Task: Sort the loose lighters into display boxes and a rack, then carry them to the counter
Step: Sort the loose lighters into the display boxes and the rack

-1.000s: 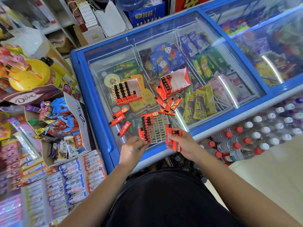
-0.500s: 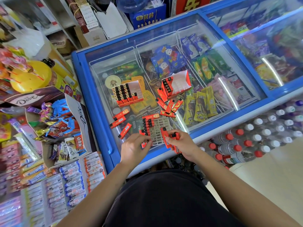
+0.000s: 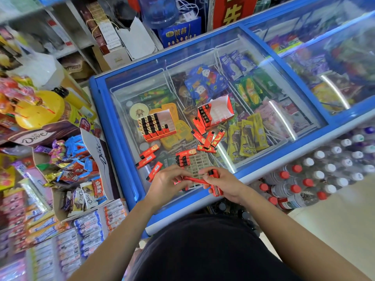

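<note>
On the freezer's glass lid (image 3: pixel 269 78) lie red lighters with black tops. A beige grid rack (image 3: pixel 197 162) near the front edge has a few lighters standing at its left side. My right hand (image 3: pixel 225 184) grips a bundle of red lighters (image 3: pixel 216 188). One red lighter (image 3: pixel 194 180) spans between both hands; my left hand (image 3: pixel 167 181) pinches its left end. Behind stand two red display boxes: the left box (image 3: pixel 157 124) mostly filled, the right box (image 3: pixel 216 111) with one row. Loose lighters lie at left (image 3: pixel 147 156) and at centre right (image 3: pixel 209 138).
A Dove chocolate carton (image 3: pixel 97 151) and sweets racks crowd the left. Packs of water bottles (image 3: pixel 316 175) sit on the floor at right. A second freezer lid (image 3: pixel 328 63) adjoins to the right. Shelves and cartons stand behind.
My hands have come together over the rack's front edge. The left hand, empty a second ago, now pinches the end of a lighter passed across from the right hand's bundle.
</note>
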`<action>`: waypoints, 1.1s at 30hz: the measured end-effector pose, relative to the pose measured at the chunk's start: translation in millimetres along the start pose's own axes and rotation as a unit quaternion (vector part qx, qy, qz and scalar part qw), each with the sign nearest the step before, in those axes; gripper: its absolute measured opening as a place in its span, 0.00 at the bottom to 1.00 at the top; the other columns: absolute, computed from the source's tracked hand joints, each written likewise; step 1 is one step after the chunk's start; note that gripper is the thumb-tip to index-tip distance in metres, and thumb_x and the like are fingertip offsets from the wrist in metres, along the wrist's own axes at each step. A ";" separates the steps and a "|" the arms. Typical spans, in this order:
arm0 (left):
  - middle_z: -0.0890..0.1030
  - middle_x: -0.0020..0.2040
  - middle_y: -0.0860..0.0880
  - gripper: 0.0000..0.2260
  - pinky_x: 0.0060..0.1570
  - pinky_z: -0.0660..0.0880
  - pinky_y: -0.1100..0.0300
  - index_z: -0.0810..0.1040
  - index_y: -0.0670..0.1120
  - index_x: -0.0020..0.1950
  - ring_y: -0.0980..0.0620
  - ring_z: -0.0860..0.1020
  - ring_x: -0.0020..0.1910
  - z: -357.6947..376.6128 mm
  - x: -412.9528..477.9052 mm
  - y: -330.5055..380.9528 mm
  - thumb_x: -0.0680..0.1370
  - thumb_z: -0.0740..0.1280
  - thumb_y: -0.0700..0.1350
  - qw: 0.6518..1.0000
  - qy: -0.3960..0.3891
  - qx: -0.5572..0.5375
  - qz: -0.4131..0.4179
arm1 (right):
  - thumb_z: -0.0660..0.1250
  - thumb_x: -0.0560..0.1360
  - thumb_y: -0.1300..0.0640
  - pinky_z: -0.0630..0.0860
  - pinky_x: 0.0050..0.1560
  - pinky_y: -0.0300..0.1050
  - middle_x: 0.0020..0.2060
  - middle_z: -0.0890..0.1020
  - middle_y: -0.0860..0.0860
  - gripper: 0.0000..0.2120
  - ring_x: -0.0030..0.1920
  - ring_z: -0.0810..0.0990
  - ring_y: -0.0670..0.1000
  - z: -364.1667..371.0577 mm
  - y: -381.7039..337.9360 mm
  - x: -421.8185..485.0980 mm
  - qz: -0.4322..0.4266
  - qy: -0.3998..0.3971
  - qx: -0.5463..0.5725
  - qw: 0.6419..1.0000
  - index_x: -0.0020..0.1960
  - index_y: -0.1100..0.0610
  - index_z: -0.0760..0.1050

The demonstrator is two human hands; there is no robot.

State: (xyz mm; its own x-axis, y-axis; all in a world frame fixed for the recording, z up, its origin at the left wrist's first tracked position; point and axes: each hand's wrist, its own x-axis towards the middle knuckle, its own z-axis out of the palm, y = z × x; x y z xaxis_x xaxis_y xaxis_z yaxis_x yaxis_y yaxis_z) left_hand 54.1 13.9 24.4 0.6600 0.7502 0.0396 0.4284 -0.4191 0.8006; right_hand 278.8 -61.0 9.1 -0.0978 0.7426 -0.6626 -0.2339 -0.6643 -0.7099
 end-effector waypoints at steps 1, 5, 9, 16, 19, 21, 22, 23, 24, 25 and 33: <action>0.82 0.44 0.56 0.09 0.42 0.79 0.63 0.86 0.48 0.53 0.58 0.80 0.40 -1.3 0.7 -0.8 0.74 0.77 0.44 1.000 0.010 -0.002 -0.013 | 0.66 0.80 0.61 0.76 0.37 0.43 0.43 0.80 0.59 0.11 0.37 0.80 0.50 -2.3 0.5 1.3 0.004 0.011 0.026 1.000 0.63 0.58 0.77; 0.81 0.42 0.59 0.08 0.42 0.80 0.61 0.85 0.51 0.54 0.59 0.79 0.39 -3.7 2.9 -3.4 0.75 0.76 0.46 0.997 0.049 0.035 -0.056 | 0.65 0.80 0.64 0.80 0.51 0.51 0.54 0.79 0.59 0.17 0.48 0.81 0.56 -13.4 4.9 6.8 0.045 0.020 0.090 0.995 0.67 0.55 0.74; 0.81 0.42 0.59 0.09 0.42 0.80 0.60 0.85 0.50 0.54 0.59 0.79 0.40 -1.7 8.9 -4.2 0.74 0.76 0.47 0.989 0.073 0.093 -0.090 | 0.63 0.79 0.69 0.78 0.54 0.53 0.56 0.76 0.58 0.23 0.52 0.80 0.58 -20.6 7.8 7.4 0.054 0.026 0.108 0.992 0.71 0.54 0.71; 0.84 0.39 0.55 0.06 0.33 0.79 0.58 0.85 0.49 0.44 0.53 0.81 0.40 9.0 25.2 -4.4 0.70 0.80 0.44 0.974 0.067 0.213 -0.041 | 0.58 0.80 0.71 0.76 0.56 0.54 0.57 0.74 0.59 0.24 0.55 0.79 0.58 -23.9 7.0 2.4 0.044 0.005 0.142 0.989 0.72 0.55 0.69; 0.82 0.39 0.53 0.07 0.30 0.77 0.57 0.85 0.47 0.40 0.50 0.80 0.40 16.4 29.6 -7.9 0.67 0.81 0.40 0.968 0.060 0.243 -0.029 | 0.63 0.80 0.70 0.80 0.57 0.57 0.57 0.73 0.58 0.23 0.57 0.80 0.61 -24.3 8.8 -0.8 0.025 0.004 0.140 0.990 0.72 0.55 0.70; 0.81 0.38 0.52 0.07 0.28 0.75 0.59 0.85 0.47 0.38 0.49 0.80 0.39 20.0 33.4 -6.7 0.66 0.81 0.39 0.965 0.063 0.251 -0.047 | 0.66 0.79 0.68 0.81 0.55 0.57 0.54 0.74 0.57 0.21 0.56 0.81 0.62 -23.0 8.2 -3.2 0.007 0.017 0.138 0.990 0.69 0.55 0.74; 0.81 0.37 0.52 0.08 0.27 0.74 0.59 0.84 0.47 0.37 0.49 0.80 0.39 21.3 35.4 -5.2 0.65 0.81 0.38 0.964 0.066 0.253 -0.052 | 0.67 0.78 0.67 0.82 0.52 0.55 0.52 0.76 0.57 0.18 0.53 0.82 0.60 -22.3 7.5 -4.2 0.000 0.027 0.132 0.991 0.67 0.56 0.75; 0.81 0.37 0.52 0.08 0.27 0.73 0.59 0.84 0.47 0.37 0.48 0.80 0.38 22.0 37.3 -3.7 0.65 0.81 0.38 0.963 0.068 0.256 -0.054 | 0.68 0.78 0.65 0.82 0.46 0.50 0.48 0.77 0.56 0.14 0.48 0.81 0.57 -21.4 6.2 -5.3 -0.003 0.039 0.120 0.992 0.64 0.57 0.77; 0.81 0.37 0.52 0.08 0.26 0.73 0.58 0.84 0.47 0.36 0.48 0.80 0.38 22.6 38.2 -3.0 0.64 0.81 0.38 0.962 0.070 0.257 -0.053 | 0.68 0.79 0.64 0.79 0.40 0.46 0.44 0.77 0.55 0.11 0.42 0.79 0.54 -21.0 6.0 -5.4 -0.002 0.052 0.103 0.993 0.60 0.58 0.78; 0.81 0.37 0.52 0.08 0.26 0.74 0.59 0.84 0.47 0.36 0.48 0.80 0.38 22.6 38.3 -3.5 0.64 0.81 0.38 0.963 0.071 0.255 -0.054 | 0.68 0.79 0.63 0.75 0.36 0.44 0.40 0.77 0.55 0.07 0.37 0.77 0.52 -20.6 6.3 -5.5 -0.001 0.062 0.087 0.994 0.57 0.58 0.78; 0.83 0.41 0.56 0.04 0.36 0.73 0.63 0.85 0.51 0.44 0.55 0.80 0.43 21.9 32.4 -1.0 0.73 0.77 0.49 0.975 0.087 0.189 -0.079 | 0.74 0.75 0.60 0.74 0.36 0.41 0.36 0.78 0.53 0.03 0.35 0.75 0.49 -15.0 6.2 -1.4 -0.065 0.112 -0.042 0.991 0.48 0.57 0.82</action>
State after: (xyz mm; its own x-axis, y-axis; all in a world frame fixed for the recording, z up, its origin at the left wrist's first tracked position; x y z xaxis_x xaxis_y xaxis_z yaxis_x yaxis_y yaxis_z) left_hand 88.5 27.4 11.8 0.4662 0.8825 0.0615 0.7346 -0.4249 0.5290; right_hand 292.0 -67.5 2.0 0.1469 0.7906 -0.5944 -0.1483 -0.5765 -0.8035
